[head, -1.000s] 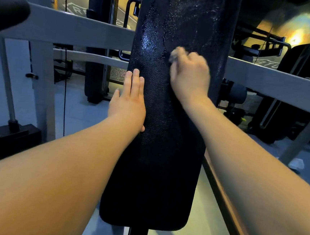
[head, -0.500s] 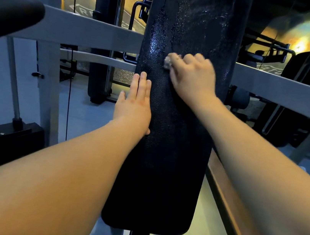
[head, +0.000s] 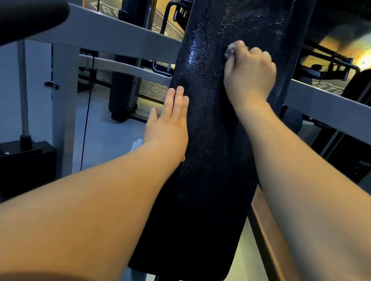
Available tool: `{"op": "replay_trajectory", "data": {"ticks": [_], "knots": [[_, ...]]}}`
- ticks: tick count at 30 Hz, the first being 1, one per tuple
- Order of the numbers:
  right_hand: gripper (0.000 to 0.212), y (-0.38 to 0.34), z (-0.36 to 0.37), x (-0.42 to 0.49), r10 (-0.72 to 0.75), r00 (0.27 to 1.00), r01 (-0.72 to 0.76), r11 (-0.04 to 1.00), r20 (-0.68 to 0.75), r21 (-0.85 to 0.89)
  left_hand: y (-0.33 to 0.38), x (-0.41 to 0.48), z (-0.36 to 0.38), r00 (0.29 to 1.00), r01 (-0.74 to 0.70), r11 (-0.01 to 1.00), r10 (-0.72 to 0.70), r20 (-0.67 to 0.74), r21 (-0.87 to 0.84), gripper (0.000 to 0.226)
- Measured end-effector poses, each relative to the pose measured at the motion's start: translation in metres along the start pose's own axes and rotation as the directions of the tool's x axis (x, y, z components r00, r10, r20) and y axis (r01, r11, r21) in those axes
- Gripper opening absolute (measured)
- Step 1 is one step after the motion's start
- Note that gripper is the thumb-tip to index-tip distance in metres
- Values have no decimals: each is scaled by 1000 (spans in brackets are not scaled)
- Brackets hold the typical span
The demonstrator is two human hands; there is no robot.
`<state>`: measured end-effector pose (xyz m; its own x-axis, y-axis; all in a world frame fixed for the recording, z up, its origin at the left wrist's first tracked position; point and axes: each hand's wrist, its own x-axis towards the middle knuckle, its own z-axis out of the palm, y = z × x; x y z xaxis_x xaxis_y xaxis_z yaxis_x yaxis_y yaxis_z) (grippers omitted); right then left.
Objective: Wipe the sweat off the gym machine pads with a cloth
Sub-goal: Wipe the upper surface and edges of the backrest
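I note the right hand (head: 250, 70) curled around a small pale cloth (head: 229, 48), pressed against the upper black pad (head: 203, 191). Left hand (head: 169, 126) flat, fingers straight, on the pad's left edge, lower down.

cloth (head: 230, 49): mostly hidden under right hand (head: 250, 71) | pad (head: 197, 202): top cut off

The left forearm (head: 79, 196) and right forearm (head: 311, 190) reached forward, bare and nearly straight. The left grip (head: 168, 125) lay flat, palm down, fingers straight and together. Above and to its right, the right grip (head: 250, 70) was knuckles-up, fingers curled round a pale cloth (head: 230, 49).
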<state>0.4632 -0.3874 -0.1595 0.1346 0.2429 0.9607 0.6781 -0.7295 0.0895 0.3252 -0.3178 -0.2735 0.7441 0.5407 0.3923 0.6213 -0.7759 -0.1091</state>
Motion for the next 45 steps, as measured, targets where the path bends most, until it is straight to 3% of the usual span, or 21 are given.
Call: {"op": "replay_trajectory", "data": {"ticks": [1,3,6,7,9,11,12,15,17,19,22,24,27,33,37,41,45], "knots": [[31,-9,4,-6,-21,1000,20,999,12,49,0,0,0,1000,0,1000,0,0,3,147],[28,-28,7,-23,-234,972,229,962,16,151,2,2,-1,1000,4,1000,-4,11,23,146],[28,-23,6,-25,-519,854,510,849,36,139,3,2,-1,1000,17,999,-18,21,39,145],[30,-18,4,-14,-520,852,516,853,52,83,3,2,-1,1000,16,999,-16,21,39,145],[32,-14,4,7,-342,940,341,940,18,19,3,1,-2,1000,12,999,-13,25,36,145],[29,-24,9,6,-159,986,162,986,-57,46,2,1,-2,1000,13,999,-14,24,41,144],[26,-33,11,-2,-154,986,159,982,-57,102,2,1,-3,1000,14,999,-15,24,42,144],[24,-41,13,-26,-434,901,428,886,-7,179,2,3,-2,999,17,999,-18,30,29,144],[27,-34,8,-15,-530,848,523,843,21,127,3,4,-2,999,18,999,-19,33,29,145],[29,-33,6,12,-440,898,437,896,25,73,3,3,-1,999,21,999,-22,35,34,143],[31,-46,11,22,-228,973,224,966,18,126,3,4,-1,999,30,999,-30,16,45,137],[27,-55,12,5,-321,947,314,932,12,182,3,6,1,999,30,999,-32,29,42,134],[28,-44,9,-2,-544,837,531,831,48,164,4,6,1,998,37,998,-40,52,49,137],[32,-53,13,14,-368,930,360,920,24,157,8,6,4,997,69,994,-71,21,83,115],[33,-52,10,0,-343,936,330,933,77,143,7,-3,2,998,65,995,-65,2,78,119],[32,-54,0,-21,-396,909,368,909,128,193,-4,-44,34,997,-22,992,12,-78,-123,100],[31,-39,-7,-80,-532,840,500,836,110,226,-23,-71,64,990,-112,974,94,-102,-196,84]]}}
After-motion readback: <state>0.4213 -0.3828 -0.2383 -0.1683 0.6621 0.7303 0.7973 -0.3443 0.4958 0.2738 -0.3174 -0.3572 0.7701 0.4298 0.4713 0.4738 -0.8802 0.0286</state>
